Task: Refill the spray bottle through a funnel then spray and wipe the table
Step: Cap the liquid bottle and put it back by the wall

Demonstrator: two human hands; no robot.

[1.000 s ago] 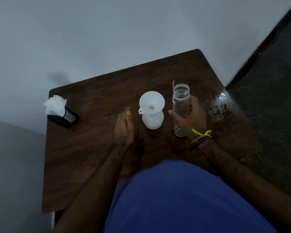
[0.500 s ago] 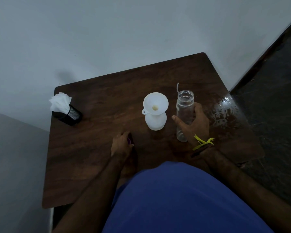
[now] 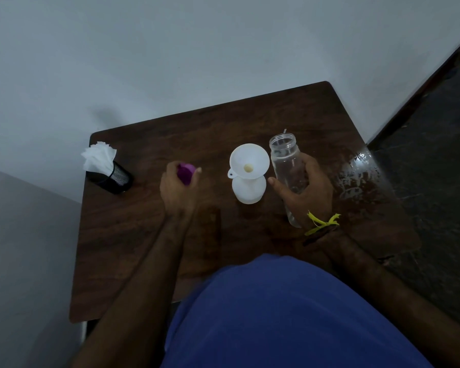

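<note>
Wooden table (image 3: pixel 144 235): right hand (image 3: pixel 307 192) grips clear open bottle (image 3: pixel 287 166), left hand (image 3: pixel 178 187) clutches purple cap (image 3: pixel 185 172), white funnel (image 3: pixel 249 162) seated in white spray bottle (image 3: pixel 248 189) between.

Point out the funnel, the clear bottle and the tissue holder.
funnel (image 3: pixel 246 160), head view, on the inner slope of its white bowl.
clear bottle (image 3: pixel 284 150), head view, on its shoulder below the open mouth.
tissue holder (image 3: pixel 117 177), head view, on its black mesh wall.

White funnel (image 3: pixel 249 162) standing in small white bottle (image 3: pixel 248 189) at table centre, clear open bottle (image 3: pixel 287 166) just right of it, slightly tilted, purple cap (image 3: pixel 186 173) to the left
</note>
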